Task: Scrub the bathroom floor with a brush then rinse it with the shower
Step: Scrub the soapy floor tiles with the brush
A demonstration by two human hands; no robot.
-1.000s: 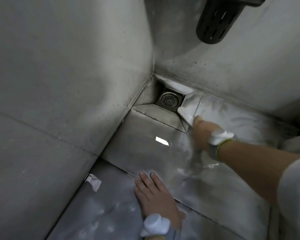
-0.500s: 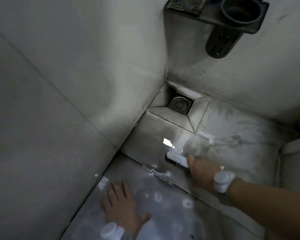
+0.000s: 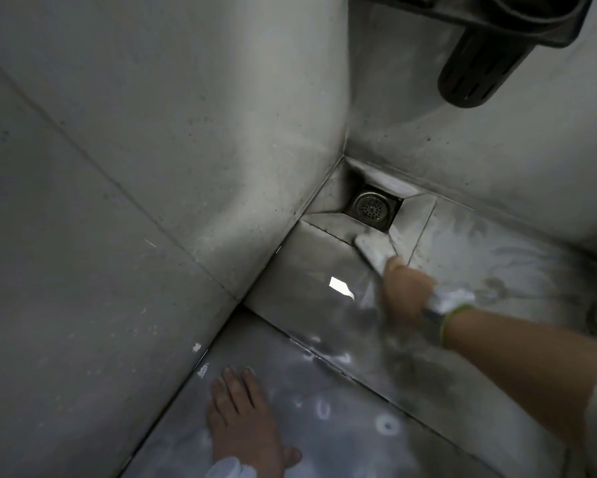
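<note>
While right hand (image 3: pixel 405 298) grips it, brush (image 3: pixel 376 248) projects beyond fingers toward drain (image 3: pixel 373 209).

White brush (image 3: pixel 376 248), grey floor (image 3: pixel 310 270)

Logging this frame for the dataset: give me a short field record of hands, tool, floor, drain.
right hand: grips the brush handle
brush: white, blurred, head on the sloped tile beside the drain
left hand: flat on the floor, fingers straight
drain: round metal grate in the corner, uncovered
floor: grey tiles, wet, whitish suds marks
holder: black, slotted, on the wall above
</note>
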